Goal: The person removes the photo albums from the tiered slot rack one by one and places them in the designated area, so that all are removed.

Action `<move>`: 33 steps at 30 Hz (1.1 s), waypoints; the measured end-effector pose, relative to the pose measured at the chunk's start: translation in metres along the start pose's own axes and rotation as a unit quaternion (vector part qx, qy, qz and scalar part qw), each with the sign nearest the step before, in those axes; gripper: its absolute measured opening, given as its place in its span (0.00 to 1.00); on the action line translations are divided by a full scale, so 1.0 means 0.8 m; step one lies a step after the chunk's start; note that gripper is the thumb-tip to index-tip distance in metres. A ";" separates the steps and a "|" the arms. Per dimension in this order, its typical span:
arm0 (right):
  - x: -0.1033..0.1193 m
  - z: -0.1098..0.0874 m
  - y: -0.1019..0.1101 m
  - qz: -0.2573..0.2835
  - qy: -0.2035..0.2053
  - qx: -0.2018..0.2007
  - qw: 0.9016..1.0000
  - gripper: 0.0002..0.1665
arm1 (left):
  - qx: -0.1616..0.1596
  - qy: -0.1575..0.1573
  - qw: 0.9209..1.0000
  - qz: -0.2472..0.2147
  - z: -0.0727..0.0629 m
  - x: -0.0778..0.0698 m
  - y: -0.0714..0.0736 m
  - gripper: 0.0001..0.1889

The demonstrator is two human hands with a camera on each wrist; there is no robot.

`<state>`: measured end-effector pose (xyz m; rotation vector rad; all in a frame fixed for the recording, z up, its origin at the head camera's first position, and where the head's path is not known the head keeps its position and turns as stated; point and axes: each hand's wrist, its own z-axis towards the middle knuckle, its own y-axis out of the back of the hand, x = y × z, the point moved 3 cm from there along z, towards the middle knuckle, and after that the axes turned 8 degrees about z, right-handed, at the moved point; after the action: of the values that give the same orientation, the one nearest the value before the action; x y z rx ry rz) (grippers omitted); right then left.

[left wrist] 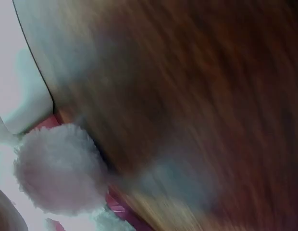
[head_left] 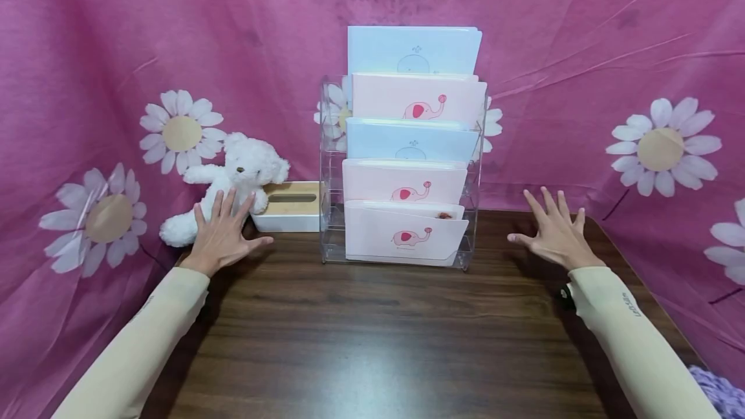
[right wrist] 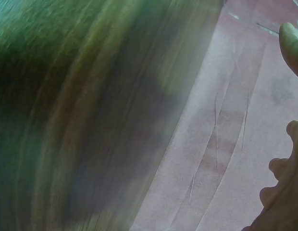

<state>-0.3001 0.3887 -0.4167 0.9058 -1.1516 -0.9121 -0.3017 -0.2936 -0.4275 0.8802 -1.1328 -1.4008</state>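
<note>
A clear tiered rack [head_left: 326,238] stands at the back middle of the table, filled with pink elephant folders [head_left: 401,238] and pale blue folders [head_left: 407,50] in alternating rows. To its left my left hand [head_left: 221,238] is spread, fingers straight and palm down, overlapping the white teddy bear [head_left: 244,163] in the head view. The bear's fluffy paw [left wrist: 62,168] shows close up in the left wrist view. My right hand [head_left: 553,231] spreads its fingers to the right of the rack, with nothing in it. In the right wrist view its fingers [right wrist: 283,187] show at the right edge.
A white tissue box with a wooden top [head_left: 288,193] sits between bear and rack. Pink cloth with daisies [head_left: 541,11] hangs around the brown wooden table [head_left: 372,335]. Something purple and knitted [head_left: 718,386] lies at the lower right.
</note>
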 end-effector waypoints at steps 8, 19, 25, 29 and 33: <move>0.004 0.006 0.007 0.051 -0.004 -0.027 0.998 0.69 | 0.019 -0.001 0.999 -0.050 0.009 -0.003 0.008 0.61; 0.026 0.017 0.045 0.179 0.004 -0.073 0.981 0.68 | -0.064 -0.022 0.977 -0.204 0.023 -0.025 0.037 0.64; 0.043 0.024 0.068 0.249 -0.012 -0.112 0.962 0.67 | -0.048 -0.010 0.964 -0.260 0.032 -0.040 0.057 0.65; 0.058 0.029 0.083 0.337 -0.010 -0.131 0.932 0.63 | -0.031 0.004 0.958 -0.287 0.033 -0.046 0.065 0.65; 0.076 0.041 0.101 0.442 -0.003 -0.146 0.885 0.61 | -0.026 0.016 0.951 -0.308 0.036 -0.049 0.075 0.66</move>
<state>-0.3124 0.3576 -0.3157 0.0697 -1.2143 -0.3072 -0.3062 -0.2482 -0.3654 1.2818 -0.8172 -1.8982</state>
